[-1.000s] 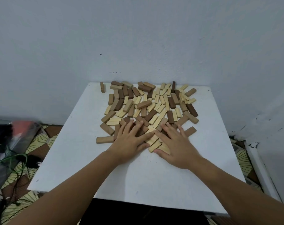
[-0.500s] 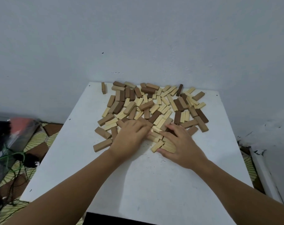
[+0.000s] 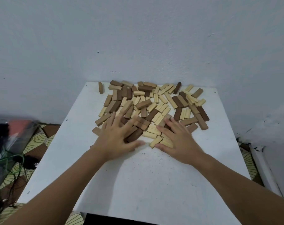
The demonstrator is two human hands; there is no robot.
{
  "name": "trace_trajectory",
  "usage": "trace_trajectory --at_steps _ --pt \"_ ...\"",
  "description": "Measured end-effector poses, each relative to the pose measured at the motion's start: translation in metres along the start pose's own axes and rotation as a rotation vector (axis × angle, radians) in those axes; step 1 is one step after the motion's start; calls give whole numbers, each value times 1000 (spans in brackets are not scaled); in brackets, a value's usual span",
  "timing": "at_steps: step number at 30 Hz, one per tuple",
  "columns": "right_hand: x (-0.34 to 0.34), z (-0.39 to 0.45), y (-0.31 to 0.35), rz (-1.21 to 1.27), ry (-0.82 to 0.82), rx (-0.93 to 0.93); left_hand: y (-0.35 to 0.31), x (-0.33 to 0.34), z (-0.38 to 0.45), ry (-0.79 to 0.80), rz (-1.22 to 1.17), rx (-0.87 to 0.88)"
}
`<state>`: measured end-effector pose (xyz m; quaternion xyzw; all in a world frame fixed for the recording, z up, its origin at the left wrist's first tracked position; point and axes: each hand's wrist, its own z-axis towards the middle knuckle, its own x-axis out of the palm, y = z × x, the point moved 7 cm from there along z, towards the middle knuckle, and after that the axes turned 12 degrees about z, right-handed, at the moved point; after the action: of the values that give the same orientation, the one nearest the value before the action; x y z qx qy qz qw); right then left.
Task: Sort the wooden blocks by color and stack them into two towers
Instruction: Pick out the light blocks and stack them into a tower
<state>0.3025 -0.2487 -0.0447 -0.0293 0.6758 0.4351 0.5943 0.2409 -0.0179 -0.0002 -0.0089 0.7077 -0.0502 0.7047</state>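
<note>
Head view: both hands are lying flat on the near edge of a mixed spread of wooden blocks on a white table. The left hand is resting with fingers spread straight over a cluster of dark brown blocks, gripping nothing. The right hand is likewise lying open, fingers straight, pressing on pale blocks just beside the dark cluster. The rest of the pile is sitting unsorted toward the far edge by the wall (one brown block is lying apart at the far left corner). No tower is standing yet. Judgement: the sorting step is in hand, at an early stage. The next move is calling for drawing dark pieces leftward and pale ones rightward, keeping the two groups well apart
</note>
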Motion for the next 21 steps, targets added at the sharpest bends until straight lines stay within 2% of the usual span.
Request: trace_trajectory --at_steps 3,9,12,15,18,21 --pt "-4 14 -2 -31 30 11 11 21 -28 125 100 -39" --pt "-7 31 -10 -45 -56 44 17 32 -8 16 138 41" --pt "-5 29 -11 -37 -83 48 12 33 -7 -108 161 137" --pt "-5 28 -11 -18 -100 58 3 23 -11 -348 166 223" --pt "-4 28 -10 -23 -105 57 1 -2 0 -501 49 188" --pt "-5 28 -11 -20 -109 57 1 -21 41 -498 -13 106"
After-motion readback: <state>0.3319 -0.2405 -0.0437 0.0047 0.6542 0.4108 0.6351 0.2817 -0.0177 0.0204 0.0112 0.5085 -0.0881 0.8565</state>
